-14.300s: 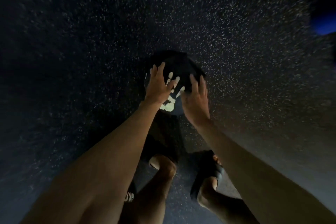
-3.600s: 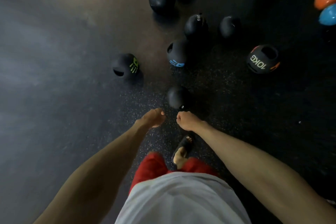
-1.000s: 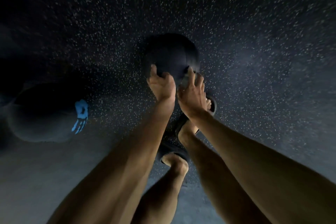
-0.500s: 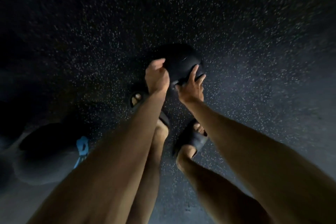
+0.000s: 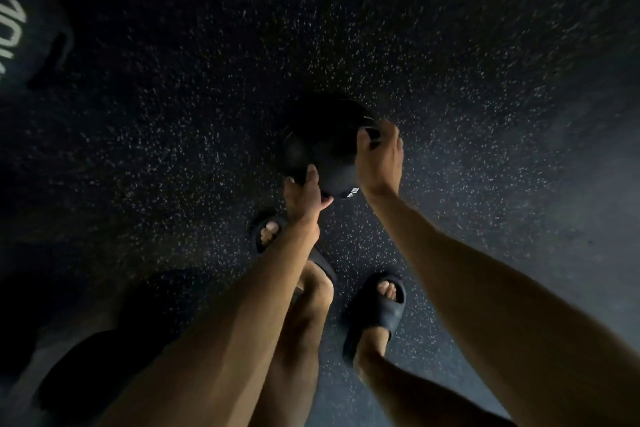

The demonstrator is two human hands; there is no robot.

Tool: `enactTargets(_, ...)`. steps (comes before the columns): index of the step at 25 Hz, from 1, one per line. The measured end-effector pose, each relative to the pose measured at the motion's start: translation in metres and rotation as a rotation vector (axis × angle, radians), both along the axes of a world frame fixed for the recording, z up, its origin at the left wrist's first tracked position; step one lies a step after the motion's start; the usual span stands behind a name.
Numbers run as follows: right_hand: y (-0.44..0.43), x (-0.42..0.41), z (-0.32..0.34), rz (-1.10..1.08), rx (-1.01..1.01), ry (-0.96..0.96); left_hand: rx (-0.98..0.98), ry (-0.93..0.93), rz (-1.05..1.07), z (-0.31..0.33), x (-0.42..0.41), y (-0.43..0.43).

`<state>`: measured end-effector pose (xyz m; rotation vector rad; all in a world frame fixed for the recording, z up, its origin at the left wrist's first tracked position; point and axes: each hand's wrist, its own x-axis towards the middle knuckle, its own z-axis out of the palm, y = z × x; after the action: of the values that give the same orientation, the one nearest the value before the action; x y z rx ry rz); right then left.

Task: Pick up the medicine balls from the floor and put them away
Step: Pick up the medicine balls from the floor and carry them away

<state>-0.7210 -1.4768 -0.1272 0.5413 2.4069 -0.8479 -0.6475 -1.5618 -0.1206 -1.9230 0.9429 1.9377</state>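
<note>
Since half a second before, your right hand had slid from the near edge of the medicine ball round to its right side. Your left hand had dropped from the top to the lower left edge.

In the head view, the ball sat between your two hands, just ahead of your sandals, over the speckled floor. Whether it was touching the floor, I could not tell. Your right hand's fingers were curled into a grip recess on the ball's right side. Your left hand held the near rim, with the thumb on top. The left hand was nearer to your body and the right one reached farther. I judged the lift would come straight up toward you. A ball marked 10 lay well apart at the upper left.
</note>
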Motion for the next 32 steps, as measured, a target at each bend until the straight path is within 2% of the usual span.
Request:
enactTargets(2,0.008,0.011,0.005,-0.017,-0.022,-0.063,-0.046,0.077,-0.048,0.0,-0.024,-0.019)
enactTargets(5,-0.013,0.004,0.004,-0.032,-0.13,-0.292,-0.045,0.193,-0.189,0.003,-0.087,-0.055)
enactTargets(8,-0.048,-0.049,-0.003,-0.269,-0.249,-0.315,-0.126,0.254,-0.403,0.017,-0.139,-0.078)
enactTargets(10,-0.058,-0.086,0.0,-0.42,-0.283,-0.324,-0.279,0.203,-0.45,0.015,-0.147,-0.082)
enactTargets(12,-0.063,-0.123,0.006,-0.404,-0.236,-0.308,-0.422,0.046,-0.459,0.007,-0.145,-0.085)
enactTargets(13,-0.066,-0.143,0.01,-0.391,-0.216,-0.286,-0.396,-0.03,-0.445,0.005,-0.145,-0.086)
enactTargets(15,-0.069,-0.18,0.017,-0.355,-0.21,-0.191,-0.161,-0.109,-0.371,0.006,-0.157,-0.08)
enactTargets(17,-0.076,-0.219,0.025,-0.24,-0.214,-0.152,0.052,-0.086,-0.325,0.017,-0.186,-0.071)
enactTargets(18,-0.078,-0.237,0.026,-0.188,-0.225,-0.134,0.094,-0.069,-0.286,0.022,-0.204,-0.067)
enactTargets(21,-0.077,-0.282,0.02,-0.061,-0.294,-0.135,0.01,-0.034,-0.035,0.027,-0.264,-0.068)
enactTargets(23,-0.063,-0.296,0.005,-0.003,-0.282,-0.158,-0.073,-0.015,0.019,0.03,-0.292,-0.078)
enactTargets(25,-0.054,-0.296,0.01,-0.052,-0.266,-0.241,-0.136,0.012,-0.04,0.039,-0.318,-0.088)
enactTargets(28,-0.068,-0.299,0.026,-0.192,-0.42,-0.433,-0.203,0.069,-0.099,0.053,-0.368,-0.104)
enactTargets(30,-0.091,-0.314,0.025,-0.223,-0.498,-0.463,-0.218,0.145,-0.181,0.058,-0.4,-0.122)
enactTargets(32,-0.117,-0.351,0.024,-0.383,-0.512,-0.43,-0.211,0.204,-0.323,0.052,-0.425,-0.142)
